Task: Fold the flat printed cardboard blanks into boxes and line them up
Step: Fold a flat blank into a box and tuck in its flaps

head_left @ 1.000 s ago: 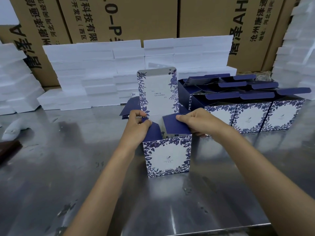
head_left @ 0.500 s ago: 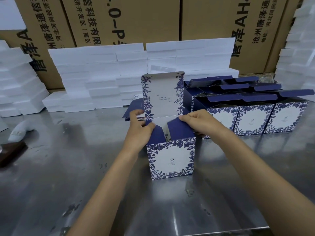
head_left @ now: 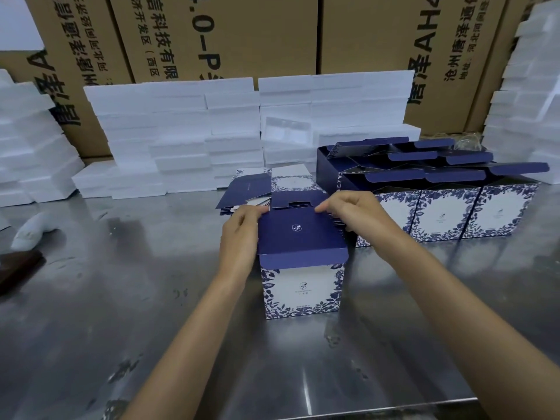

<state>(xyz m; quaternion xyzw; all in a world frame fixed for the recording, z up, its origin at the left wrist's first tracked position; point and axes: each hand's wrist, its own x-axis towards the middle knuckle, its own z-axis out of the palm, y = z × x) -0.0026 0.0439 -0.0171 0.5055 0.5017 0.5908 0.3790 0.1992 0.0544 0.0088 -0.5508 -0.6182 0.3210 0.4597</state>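
Observation:
A blue-and-white floral box [head_left: 303, 291] stands upright on the steel table [head_left: 91, 313] in front of me. Its dark blue lid [head_left: 300, 234] is folded down over the top, its front tuck lip hanging over the front face. My left hand [head_left: 241, 237] grips the box's left upper side, thumb on the lid's back corner. My right hand [head_left: 353, 212] pinches the lid's back right edge. Behind the box lies a pile of flat blanks [head_left: 251, 189]. To the right stand rows of folded boxes [head_left: 439, 213] with lids open.
White foam slabs [head_left: 181, 140] are stacked along the back, at the far left [head_left: 24, 140] and at the far right [head_left: 527, 101]. Brown shipping cartons [head_left: 242, 34] form a wall behind. A white glove [head_left: 33, 228] and a dark object [head_left: 16, 268] lie at the table's left.
The tall printed lid panel that stood upright has been folded down over the two side flaps. Both hands moved from the flaps to the lid's back corners.

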